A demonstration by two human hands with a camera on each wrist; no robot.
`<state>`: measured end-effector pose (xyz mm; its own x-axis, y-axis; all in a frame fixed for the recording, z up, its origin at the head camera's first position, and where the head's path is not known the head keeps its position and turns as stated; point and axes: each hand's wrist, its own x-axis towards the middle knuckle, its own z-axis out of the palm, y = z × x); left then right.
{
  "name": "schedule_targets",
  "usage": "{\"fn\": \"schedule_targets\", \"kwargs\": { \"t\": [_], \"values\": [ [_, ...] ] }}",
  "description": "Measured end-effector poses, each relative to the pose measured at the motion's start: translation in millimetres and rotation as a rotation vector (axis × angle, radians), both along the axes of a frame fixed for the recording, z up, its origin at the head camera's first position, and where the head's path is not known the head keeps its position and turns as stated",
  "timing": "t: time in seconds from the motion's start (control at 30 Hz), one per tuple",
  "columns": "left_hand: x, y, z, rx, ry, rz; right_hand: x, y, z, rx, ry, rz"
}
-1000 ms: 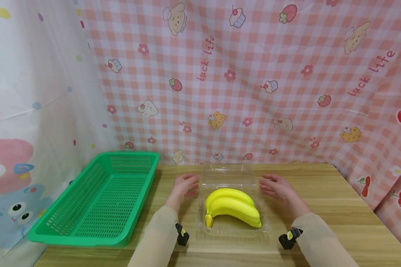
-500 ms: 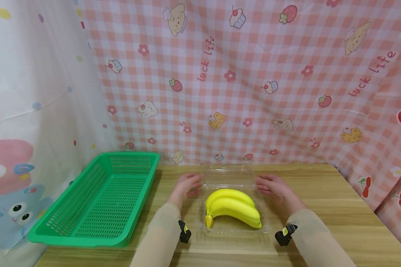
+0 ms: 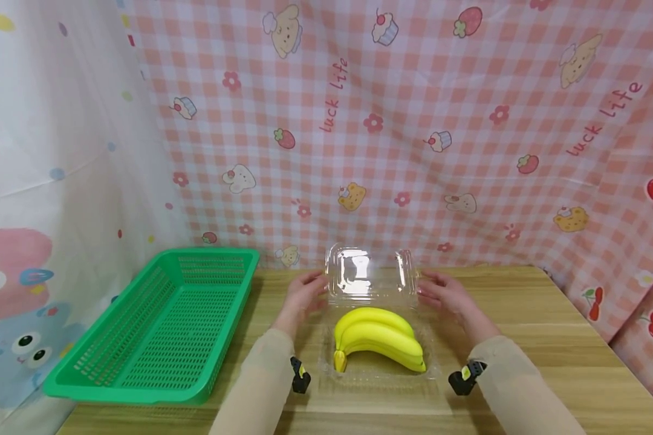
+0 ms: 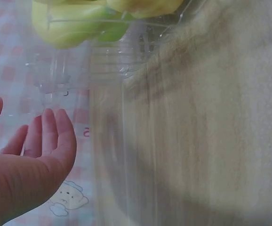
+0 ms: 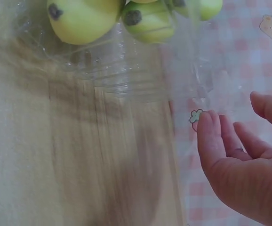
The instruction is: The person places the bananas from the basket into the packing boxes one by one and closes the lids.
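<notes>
From your head, you see a brown wood table (image 3: 539, 338) with wavy stripes. A pink checked cloth (image 3: 413, 90) with cakes, berries and animals on it hangs at the far side. A white cloth (image 3: 87, 109) with spots hangs on the left. A green basket (image 3: 130, 396) sits on the left of the table. The yellow bananas (image 3: 381, 338) lie in a clear box (image 3: 381, 379) in the middle. Their long way runs left to right, and they bend like a bow, with the round back to the far side. The stem is at the left end and points near. The tips are at the right end. The lid (image 3: 370, 275) tilts up at the far side of the box, between your left hand (image 3: 303, 296) and your right hand (image 3: 447, 297).

From your left wrist, your fingers are side by side, a bit bent, with the thumb apart. You can't tell if they touch the lid.

From your right wrist, the dark banana tips show. Two fingers press together; the thumb is apart.
</notes>
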<state>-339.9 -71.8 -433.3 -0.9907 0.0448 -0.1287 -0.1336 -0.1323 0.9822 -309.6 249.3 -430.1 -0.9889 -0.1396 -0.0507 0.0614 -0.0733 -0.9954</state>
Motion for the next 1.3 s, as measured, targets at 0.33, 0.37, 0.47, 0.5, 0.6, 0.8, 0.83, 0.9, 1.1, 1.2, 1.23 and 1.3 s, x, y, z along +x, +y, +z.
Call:
{"fn": "schedule_targets", "kwargs": {
  "t": [0.33, 0.37, 0.47, 0.5, 0.6, 0.8, 0.83, 0.9, 1.1, 1.2, 1.23, 1.3],
  "values": [
    [-0.8, -0.8, 8.5, -0.011, 0.11, 0.031, 2.2, -2, 7.9, -0.017, 0.078, -0.056],
    [-0.8, -0.8, 8.7, -0.012, 0.118, 0.034, 2.7, -2, 8.3, -0.012, 0.082, -0.064],
    [-1.2, -1.3, 8.1, -0.004, 0.144, 0.042, 4.6, -2, 9.1, 0.014, 0.094, -0.078],
    [-1.0, -1.6, 7.9, -0.001, 0.152, 0.041, 5.0, -2, 9.3, 0.019, 0.098, -0.082],
    [-0.6, -3.1, 6.5, -0.002, 0.177, 0.038, 6.8, -2, 9.8, 0.033, 0.108, -0.086],
    [0.6, -7.5, 3.6, -0.045, 0.246, 0.011, 9.1, -2, 9.0, 0.057, 0.126, -0.1],
    [0.8, -8.2, 3.2, -0.05, 0.257, 0.007, 9.7, -2, 9.0, 0.061, 0.132, -0.102],
    [1.6, -9.6, 2.2, -0.06, 0.286, -0.003, 10.8, -2, 8.9, 0.072, 0.148, -0.1],
    [4.8, -12.7, -1.3, -0.088, 0.377, -0.03, 13.4, 0, 5.6, 0.055, 0.195, -0.086],
    [7.4, -13.6, -2.1, -0.101, 0.412, -0.042, 15.6, 1, 3.7, 0.037, 0.222, -0.077],
    [8.3, -13.9, -2.4, -0.109, 0.425, -0.046, 16.5, 1, 3.2, 0.036, 0.231, -0.074],
    [10.5, -14.7, -2.4, -0.126, 0.45, -0.05, 18.4, 2, 2.3, 0.038, 0.252, -0.068]
  ]
}}
